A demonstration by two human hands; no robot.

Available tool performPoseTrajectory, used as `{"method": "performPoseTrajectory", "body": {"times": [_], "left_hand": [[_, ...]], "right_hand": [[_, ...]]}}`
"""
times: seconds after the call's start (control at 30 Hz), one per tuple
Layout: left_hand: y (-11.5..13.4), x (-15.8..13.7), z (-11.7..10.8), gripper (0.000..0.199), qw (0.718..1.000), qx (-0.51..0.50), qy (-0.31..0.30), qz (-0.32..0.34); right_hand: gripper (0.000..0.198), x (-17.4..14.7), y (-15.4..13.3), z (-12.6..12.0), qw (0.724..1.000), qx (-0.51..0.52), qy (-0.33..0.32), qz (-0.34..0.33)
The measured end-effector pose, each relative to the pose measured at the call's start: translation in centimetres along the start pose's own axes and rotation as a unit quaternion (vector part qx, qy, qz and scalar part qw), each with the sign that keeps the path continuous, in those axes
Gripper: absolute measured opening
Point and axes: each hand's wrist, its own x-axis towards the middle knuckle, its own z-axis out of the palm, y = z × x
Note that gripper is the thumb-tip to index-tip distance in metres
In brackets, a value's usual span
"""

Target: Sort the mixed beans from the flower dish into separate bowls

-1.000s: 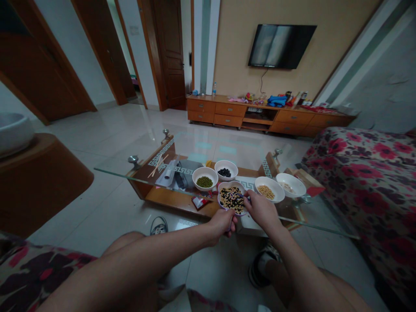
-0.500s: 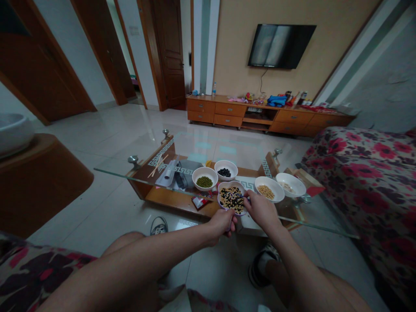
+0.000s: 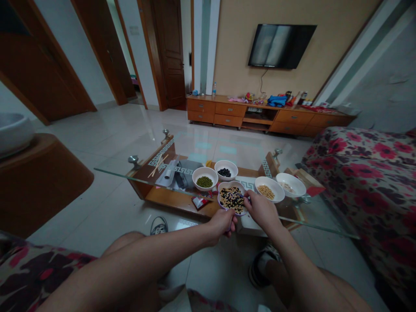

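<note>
A white bowl with a purple rim (image 3: 221, 185) holds mixed black beans and pale yellow beans at the near edge of the glass table. My left hand (image 3: 223, 223) is closed at its near side, apparently round a purple handle. Over the right part of this bowl, my right hand (image 3: 262, 211) pinches a slim purple utensil (image 3: 241, 196), its end among the beans; its exact kind cannot be made out. Close by stand a bowl of green beans (image 3: 204, 170), a bowl of black beans (image 3: 226, 163) and a bowl of yellow beans (image 3: 277, 195).
At the right of the glass table (image 3: 120, 173) is a white bowl (image 3: 299, 189) with a few pale bits. Chopsticks (image 3: 158, 166) lie at the left. A red packet (image 3: 199, 202) is on the wooden shelf below. A flowered sofa (image 3: 367, 173) flanks the right side.
Hardly anything differs. Some beans in the purple-rimmed bowl have shifted around the utensil; both hands keep nearly the same place.
</note>
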Motion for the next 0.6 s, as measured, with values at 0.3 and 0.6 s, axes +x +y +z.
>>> {"method": "performPoseTrajectory", "body": {"times": [0.3, 0.6], "left_hand": [[-0.01, -0.02, 0.0, 0.033, 1.0, 0.001, 0.0, 0.004], [-0.02, 0.05, 0.01, 0.033, 1.0, 0.001, 0.002, 0.002]], "right_hand": [[0.023, 0.06, 0.01, 0.14, 1.0, -0.004, -0.003, 0.001], [0.025, -0.3, -0.11, -0.4, 1.0, 0.013, 0.017, 0.003]]}}
